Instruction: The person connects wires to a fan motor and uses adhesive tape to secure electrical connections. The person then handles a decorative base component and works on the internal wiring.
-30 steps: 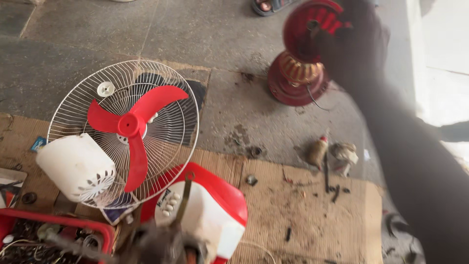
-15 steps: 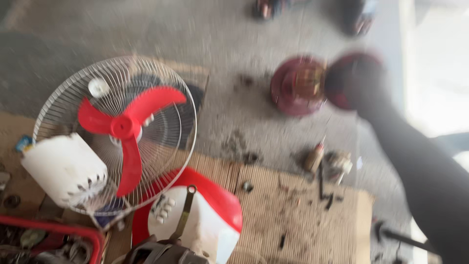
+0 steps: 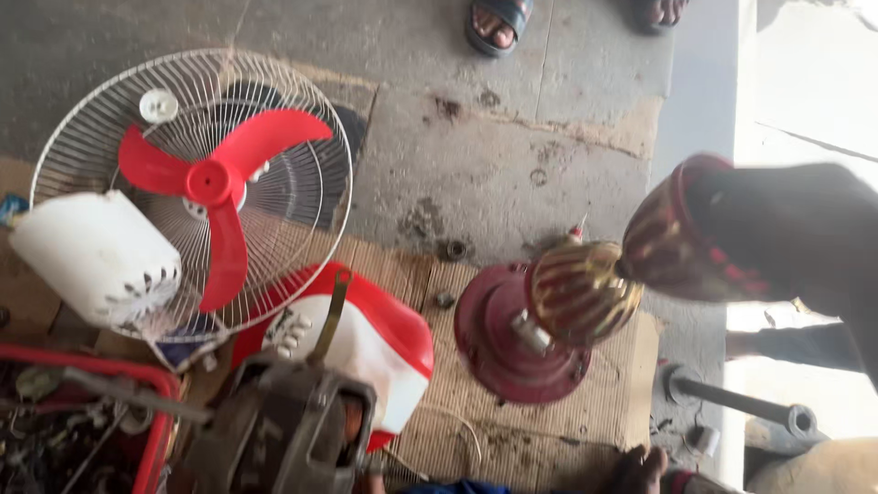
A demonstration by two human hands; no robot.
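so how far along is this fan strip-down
Done: the fan lies on the floor with its front guard off, red blades bare, and the white motor cover beside it. In hand: the right hand grips a red housing shell against the copper-wound motor on its dark red base. Left: motor parts are apart, nothing reassembled. The left hand isn't visible.

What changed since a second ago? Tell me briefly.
The right hand, gripping the red cover throughout, came down from high up to meet the copper-wound motor. That motor with its red base now shows over the mat, no longer on the concrete. The fan and white housing stayed put.
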